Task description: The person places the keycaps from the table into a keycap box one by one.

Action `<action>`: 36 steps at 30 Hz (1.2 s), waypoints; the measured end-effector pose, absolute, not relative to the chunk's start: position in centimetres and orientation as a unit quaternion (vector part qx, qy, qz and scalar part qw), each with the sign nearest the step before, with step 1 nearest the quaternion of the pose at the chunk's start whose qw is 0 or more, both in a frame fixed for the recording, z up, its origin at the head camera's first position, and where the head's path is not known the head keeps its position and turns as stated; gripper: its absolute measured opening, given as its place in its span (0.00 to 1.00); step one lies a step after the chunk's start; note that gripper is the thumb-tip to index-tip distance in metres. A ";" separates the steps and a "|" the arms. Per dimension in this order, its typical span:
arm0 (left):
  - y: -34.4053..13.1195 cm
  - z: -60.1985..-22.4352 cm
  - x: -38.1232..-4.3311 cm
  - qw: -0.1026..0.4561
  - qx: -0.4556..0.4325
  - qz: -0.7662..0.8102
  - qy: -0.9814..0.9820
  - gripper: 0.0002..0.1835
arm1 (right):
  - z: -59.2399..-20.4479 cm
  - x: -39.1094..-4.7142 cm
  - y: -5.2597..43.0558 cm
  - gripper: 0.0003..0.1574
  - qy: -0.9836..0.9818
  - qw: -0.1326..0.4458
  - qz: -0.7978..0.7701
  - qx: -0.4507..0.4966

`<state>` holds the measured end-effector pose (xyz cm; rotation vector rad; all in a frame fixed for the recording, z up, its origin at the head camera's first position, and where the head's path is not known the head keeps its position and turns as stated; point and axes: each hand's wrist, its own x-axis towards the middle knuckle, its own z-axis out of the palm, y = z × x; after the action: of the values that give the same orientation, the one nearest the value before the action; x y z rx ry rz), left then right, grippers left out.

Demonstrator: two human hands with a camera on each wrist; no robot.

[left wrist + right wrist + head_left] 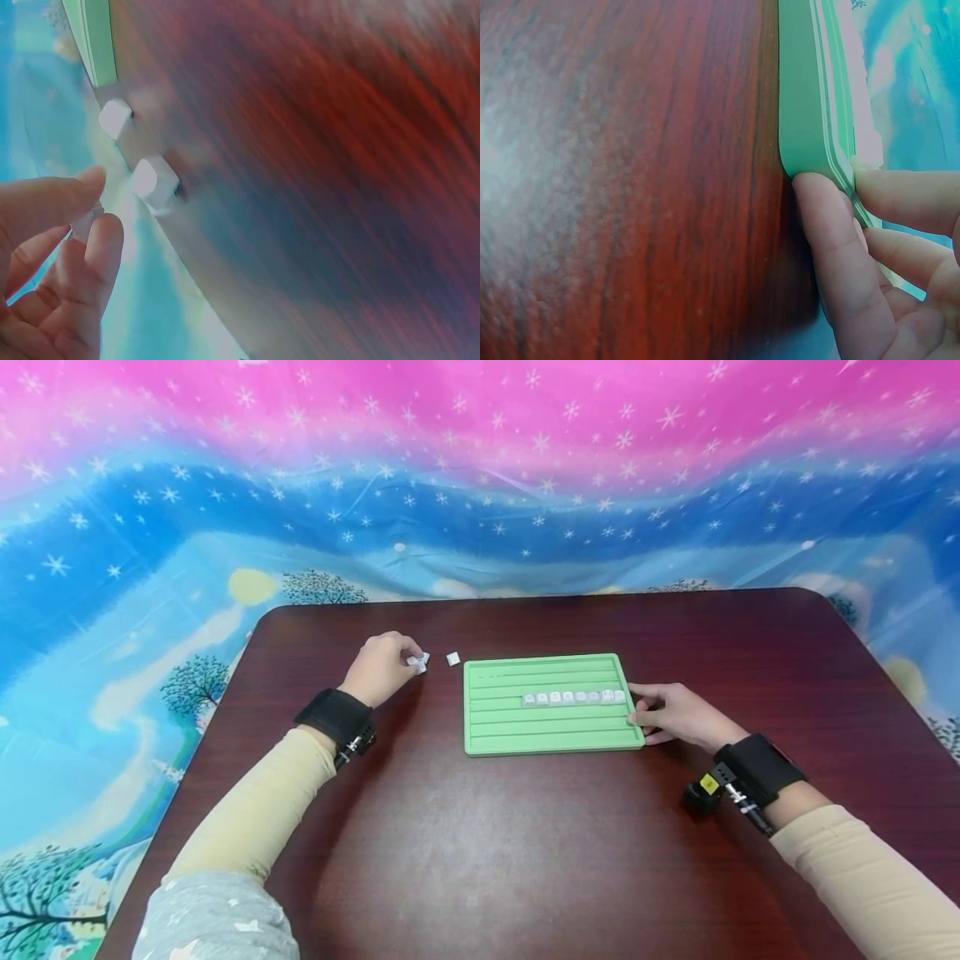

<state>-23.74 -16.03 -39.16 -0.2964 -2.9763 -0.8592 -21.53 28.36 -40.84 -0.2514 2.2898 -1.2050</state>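
My left hand (381,667) is at the left of the table, its thumb and fingers pinching a small white keycap (86,223), mostly covered by the fingertips. Close by that hand in the left wrist view lies another white keycap (155,182). A further loose keycap (453,658) sits between the hand and the light green ridged tray (510,743). Along one groove of the tray runs a row of several white keycaps (567,697), reaching its right end. My right hand (678,714) grips the tray's right edge, thumb on the rim and fingers against the side.
The dark red-brown wooden table (480,843) has rounded far corners. Behind it hangs a pink and blue cloth (480,485) with snowflakes and trees. Black straps with small cameras are worn on both wrists.
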 end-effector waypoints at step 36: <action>-9.3 -39.0 -21.9 -0.027 -0.202 -0.298 -0.932 0.11 | -40.9 -21.5 28.2 0.45 0.843 0.278 -0.454 -0.080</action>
<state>-21.88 -9.34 -39.01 -0.6459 -2.9815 -0.9540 -21.48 28.18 -40.92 -0.2145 2.2621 -1.2199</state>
